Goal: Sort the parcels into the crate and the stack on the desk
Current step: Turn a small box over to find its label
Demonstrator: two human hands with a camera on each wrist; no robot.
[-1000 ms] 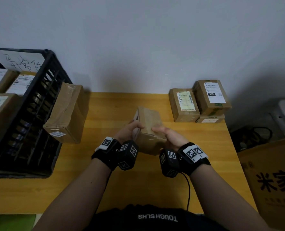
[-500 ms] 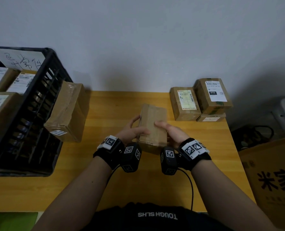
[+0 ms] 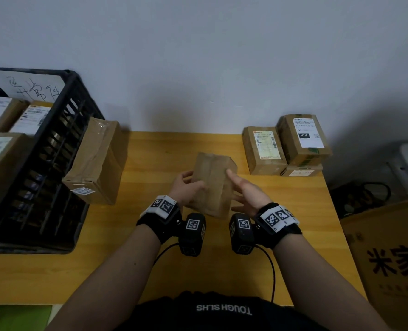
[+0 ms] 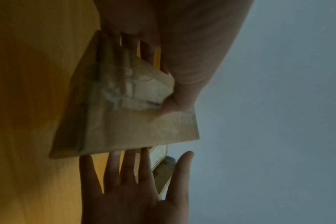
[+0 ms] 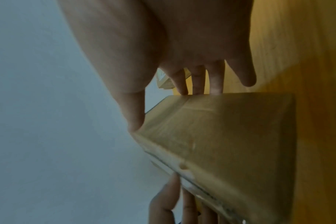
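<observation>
A plain brown parcel [image 3: 213,182] is held above the middle of the yellow desk [image 3: 150,259], its long side pointing away from me and tilted. My left hand [image 3: 188,187] grips its left side, thumb on the labelled face [image 4: 136,97] and fingers behind. My right hand [image 3: 243,192] touches its right side with straight, spread fingers [image 4: 128,166], thumb tip at a corner [image 5: 135,125]. The black crate [image 3: 62,139] at the left holds several labelled parcels. The stack [image 3: 303,139] of parcels stands at the back right.
A larger taped box [image 3: 98,161] leans against the crate's right wall. A single labelled box [image 3: 263,150] sits beside the stack. An orange printed carton [image 3: 393,271] stands off the desk's right edge, with cables [image 3: 365,194] behind it. The wall runs along the desk's back edge.
The parcel has been turned in my hands, its far end swinging right and its plain face coming up. My right fingers have straightened against it.
</observation>
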